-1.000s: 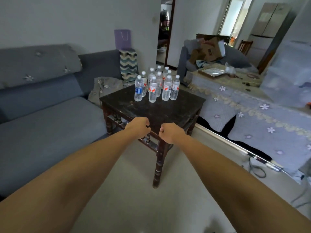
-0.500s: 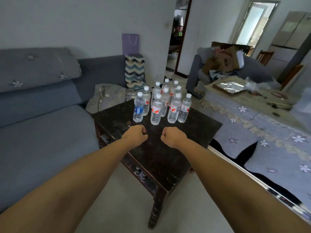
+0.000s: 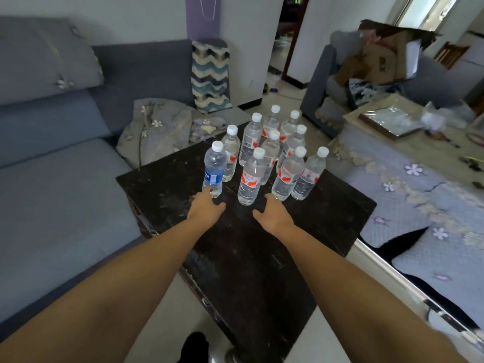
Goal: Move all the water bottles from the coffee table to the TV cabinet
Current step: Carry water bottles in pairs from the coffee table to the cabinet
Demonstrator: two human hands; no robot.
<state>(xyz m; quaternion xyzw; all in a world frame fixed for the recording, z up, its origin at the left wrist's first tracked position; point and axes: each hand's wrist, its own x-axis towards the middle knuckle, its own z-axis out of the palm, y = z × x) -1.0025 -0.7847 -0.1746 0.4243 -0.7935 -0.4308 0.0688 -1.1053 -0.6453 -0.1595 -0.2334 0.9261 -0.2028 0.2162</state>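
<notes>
Standing upright in a tight cluster on the coffee table (image 3: 327,218), the water bottles (image 3: 272,153) are all unmoved — first pick. Left hand (image 3: 207,208) reaches the blue-labelled bottle (image 3: 214,170), right hand (image 3: 273,212) a red-labelled one (image 3: 286,176); both apart, fingers spread, gripping nothing. Packed neighbours could topple; sofa (image 3: 65,192) alongside.

Soft dim daylight from the bright doorway (image 3: 419,6) upper right; wide-angle bending, blurred edges.

Open hands (image 3: 207,209) near table's bottles (image 3: 264,158)
</notes>
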